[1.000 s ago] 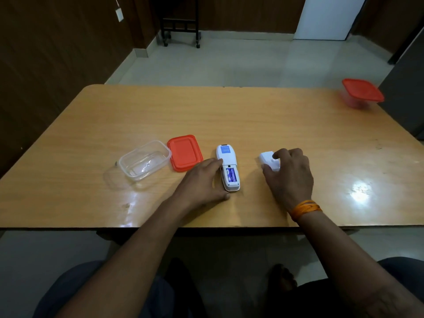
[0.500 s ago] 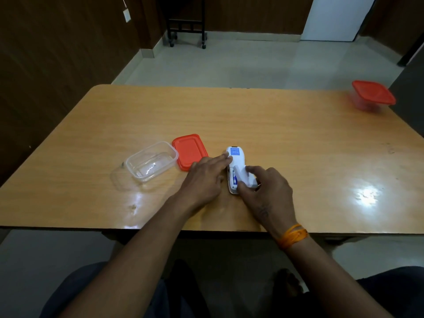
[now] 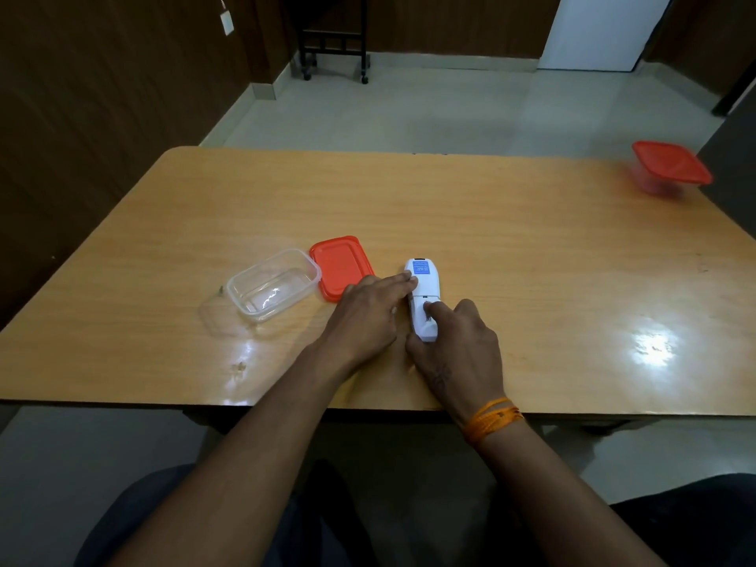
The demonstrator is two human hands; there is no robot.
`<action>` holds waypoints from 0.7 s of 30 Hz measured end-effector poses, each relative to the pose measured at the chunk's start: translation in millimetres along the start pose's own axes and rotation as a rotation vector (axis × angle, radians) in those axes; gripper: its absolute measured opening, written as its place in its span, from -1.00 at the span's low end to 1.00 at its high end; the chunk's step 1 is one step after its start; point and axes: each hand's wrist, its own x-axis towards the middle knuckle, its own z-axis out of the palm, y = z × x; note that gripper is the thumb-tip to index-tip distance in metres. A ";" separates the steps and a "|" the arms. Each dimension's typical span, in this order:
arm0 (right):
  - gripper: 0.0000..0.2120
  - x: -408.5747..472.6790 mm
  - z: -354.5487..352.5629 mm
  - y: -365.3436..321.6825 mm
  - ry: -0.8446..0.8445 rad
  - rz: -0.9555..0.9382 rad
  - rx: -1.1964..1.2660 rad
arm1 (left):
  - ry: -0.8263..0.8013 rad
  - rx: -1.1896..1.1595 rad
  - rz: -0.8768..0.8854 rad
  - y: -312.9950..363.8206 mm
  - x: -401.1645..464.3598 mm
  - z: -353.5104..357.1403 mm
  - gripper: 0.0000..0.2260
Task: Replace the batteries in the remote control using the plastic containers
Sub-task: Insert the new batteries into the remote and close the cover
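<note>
looks like a plain office or meeting room, dark wood-panelled walls (image 3: 102, 96), pale tiled floor (image 3: 429, 112), big laminate counter (image 3: 491, 239), wheeled black stand (image 3: 333, 38)

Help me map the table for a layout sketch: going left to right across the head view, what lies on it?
Clear container → red lid → left hand → remote, which both hands touch → right hand → lidded container at the far right.
</note>
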 end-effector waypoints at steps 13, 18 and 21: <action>-0.65 10.0 11.3 1.5 0.002 -0.004 -0.008 | -0.018 0.001 -0.026 4.3 -0.4 -2.6 -0.50; -0.65 12.4 9.6 3.1 -0.001 0.009 -0.003 | -0.024 0.001 -0.020 4.6 -1.9 -3.5 -0.50; -0.61 11.9 9.8 1.5 0.027 0.022 0.007 | -0.044 0.024 -0.010 5.0 -5.1 -3.6 -0.45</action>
